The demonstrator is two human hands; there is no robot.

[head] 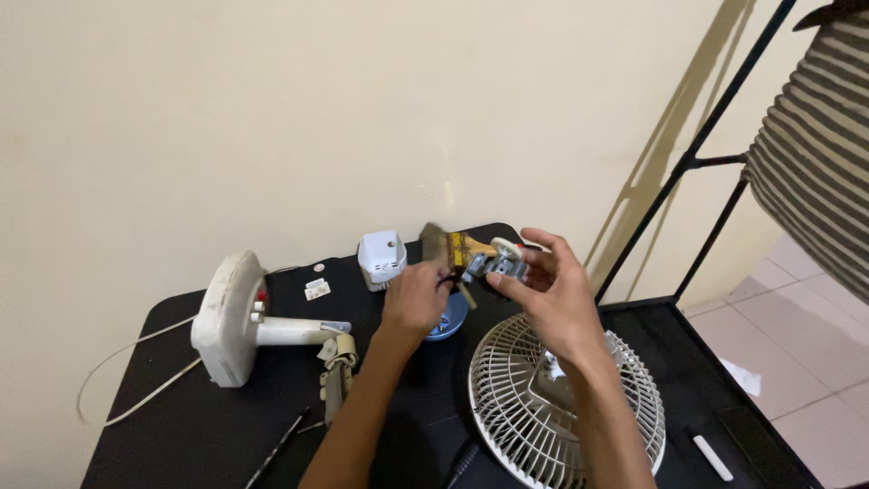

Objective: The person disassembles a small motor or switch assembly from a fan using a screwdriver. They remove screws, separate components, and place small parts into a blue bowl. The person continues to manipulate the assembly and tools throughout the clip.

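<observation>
Black surface [226, 426], set against a cream wall [272, 109]. Left hand [415, 299], above the middle of the surface: grip closed on a brush [444, 246] with a wooden handle, its dark bristles pointing to 11 o'clock and blurred. Right hand [552, 294], just to 3 o'clock of the left: fingertips pinched narrow on a small grey metal part [498, 265] with a white knob at its top; the brush tip is at or just beside this part, contact not clear. Blue round piece [450, 319] on the surface, directly under the left hand and partly hidden by it. White cube-shaped housing [381, 258] at 10 o'clock of the left hand, near the wall. White fan base [231, 317] with neck, lying on its side at 9 o'clock, its cord [118, 380] looping off the left edge. White fan grille [561, 407], flat at 5 o'clock under the right forearm. Small white tag [317, 289] between base and housing. White stick [712, 457] at the far right corner. Black rack [715, 163] and striped cloth [815, 136] at 2 o'clock, off the surface.
</observation>
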